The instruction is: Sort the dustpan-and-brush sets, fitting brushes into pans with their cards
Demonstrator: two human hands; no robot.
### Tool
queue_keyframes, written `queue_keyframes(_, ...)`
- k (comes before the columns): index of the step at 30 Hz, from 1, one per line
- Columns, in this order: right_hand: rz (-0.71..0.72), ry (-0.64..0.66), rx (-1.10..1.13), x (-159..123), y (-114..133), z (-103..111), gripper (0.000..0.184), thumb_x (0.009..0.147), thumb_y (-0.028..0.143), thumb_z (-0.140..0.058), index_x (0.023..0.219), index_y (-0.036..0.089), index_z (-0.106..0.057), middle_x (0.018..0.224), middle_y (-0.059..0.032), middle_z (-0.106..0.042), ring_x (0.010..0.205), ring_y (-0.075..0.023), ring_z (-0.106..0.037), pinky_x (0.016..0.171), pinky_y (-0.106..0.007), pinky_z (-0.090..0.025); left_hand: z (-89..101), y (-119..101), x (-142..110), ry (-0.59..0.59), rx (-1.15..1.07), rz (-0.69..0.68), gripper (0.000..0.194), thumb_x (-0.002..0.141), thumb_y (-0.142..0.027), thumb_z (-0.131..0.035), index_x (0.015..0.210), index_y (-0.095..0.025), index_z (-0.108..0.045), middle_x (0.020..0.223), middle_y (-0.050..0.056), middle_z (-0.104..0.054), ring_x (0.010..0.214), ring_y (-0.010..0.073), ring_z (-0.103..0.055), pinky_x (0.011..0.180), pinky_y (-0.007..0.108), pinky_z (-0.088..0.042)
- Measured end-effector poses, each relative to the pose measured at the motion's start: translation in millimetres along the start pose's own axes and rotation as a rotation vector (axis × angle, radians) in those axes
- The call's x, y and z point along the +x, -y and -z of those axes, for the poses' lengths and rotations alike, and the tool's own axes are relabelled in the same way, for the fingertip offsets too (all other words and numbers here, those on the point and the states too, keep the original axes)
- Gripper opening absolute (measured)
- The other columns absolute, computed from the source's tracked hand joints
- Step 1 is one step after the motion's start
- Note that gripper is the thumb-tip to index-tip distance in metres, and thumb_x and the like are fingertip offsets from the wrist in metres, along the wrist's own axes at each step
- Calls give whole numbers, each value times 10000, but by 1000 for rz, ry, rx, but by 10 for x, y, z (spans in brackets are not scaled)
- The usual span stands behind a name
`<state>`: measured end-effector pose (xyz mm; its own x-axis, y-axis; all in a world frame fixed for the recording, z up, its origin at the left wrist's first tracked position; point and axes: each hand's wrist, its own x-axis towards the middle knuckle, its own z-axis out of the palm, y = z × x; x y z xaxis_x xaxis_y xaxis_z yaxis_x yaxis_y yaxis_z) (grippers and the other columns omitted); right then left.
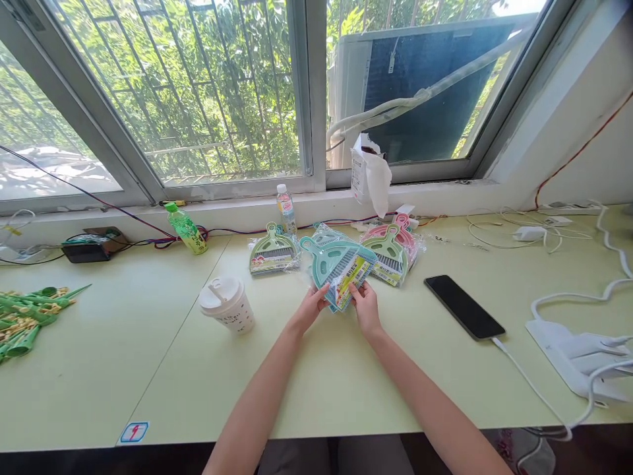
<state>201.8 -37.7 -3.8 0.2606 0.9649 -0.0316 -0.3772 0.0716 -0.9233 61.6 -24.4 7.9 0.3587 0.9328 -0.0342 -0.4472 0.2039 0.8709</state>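
Both my hands grip a wrapped teal mini dustpan and brush set (pixel 336 260) with a yellow printed label, tilted over the table. My left hand (pixel 312 307) has its lower left edge between thumb and fingers. At the lower right edge, my right hand (pixel 364 305) pinches it with the thumb on top near the label. Behind it to the left lies a green dustpan set (pixel 273 251) in clear plastic. On the right are another green dustpan set (pixel 392 254) and a pink dustpan set (pixel 408 232), overlapping each other. More teal plastic shows behind the held set, partly hidden.
A lidded white cup (pixel 232 310) stands left of my hands. A black phone (pixel 465 307) lies right, its cable running to a white power strip (pixel 568 356). Green bottle (pixel 185 227), clear bottle (pixel 285 208) and tissue pack (pixel 368 175) line the back. Green cone-shaped items (pixel 30 320) lie far left.
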Motion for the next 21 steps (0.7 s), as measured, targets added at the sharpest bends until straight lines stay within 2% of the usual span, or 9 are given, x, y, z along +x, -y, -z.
queue_keyframes(3, 5, -44, 39, 15, -15, 17, 466, 656, 474, -708, 1012, 204, -579, 1045, -78, -673, 914, -238, -638, 694, -338, -527, -60, 97, 5, 54, 14, 71, 452, 775, -351, -682, 1176, -193, -546, 1216, 88, -608, 1067, 222, -597, 888, 339, -494)
queue_keyframes(7, 14, -53, 45, 6, -8, 4, 455, 677, 463, -691, 1025, 202, -557, 1031, -78, -670, 907, -230, -637, 700, -334, -521, -126, 117, -12, 83, 31, 53, 555, 773, -389, -677, 1264, -213, -486, 1293, 111, -554, 1153, 257, -549, 969, 407, -447)
queue_keyframes(9, 23, -61, 2, -6, -6, -10, 454, 684, 469, -682, 1028, 205, -548, 1019, -79, -671, 894, -228, -637, 691, -331, -515, -160, 103, -21, 29, 46, -17, 713, 753, -382, -700, 1368, -253, -363, 1344, 112, -509, 1201, 260, -515, 1008, 425, -417)
queue_keyframes(11, 39, -76, -52, -16, -7, -19, 444, 689, 475, -675, 1017, 206, -542, 1010, -82, -671, 880, -227, -634, 675, -326, -507, -191, 105, -23, -66, 81, -120, 946, 702, -337, -753, 1446, -298, -170, 1405, 108, -444, 1255, 246, -465, 1047, 406, -383)
queue_keyframes(14, 66, -91, -92, -26, -10, -20, 427, 705, 482, -654, 1009, 208, -534, 1001, -86, -665, 879, -228, -627, 664, -326, -499, -226, 159, -9, -193, 186, -240, 1223, 604, -285, -823, 1462, -305, 49, 1449, 119, -376, 1292, 227, -423, 1059, 355, -367)
queue_keyframes(16, 72, -98, -87, -36, -6, -22, 416, 716, 491, -641, 1002, 210, -530, 1003, -86, -659, 884, -227, -624, 670, -330, -500, -240, 211, 1, -257, 288, -286, 1216, 628, -316, -803, 1460, -283, 83, 1427, 138, -399, 1257, 228, -463, 1022, 351, -402)
queue_keyframes(19, 72, -91, -52, -65, 12, -40, 408, 724, 498, -635, 993, 213, -520, 1033, -88, -650, 895, -224, -625, 689, -335, -507, -263, 264, -9, -338, 468, -383, 1032, 757, -361, -683, 1467, -245, 58, 1380, 148, -451, 1234, 222, -486, 1013, 366, -403)
queue_keyframes(21, 73, -84, -36, -96, 27, -62, 404, 730, 495, -633, 997, 215, -515, 1054, -89, -645, 903, -222, -627, 703, -337, -510, -284, 267, -36, -368, 565, -440, 968, 798, -353, -630, 1468, -235, 58, 1400, 146, -427, 1263, 218, -455, 1041, 374, -370)
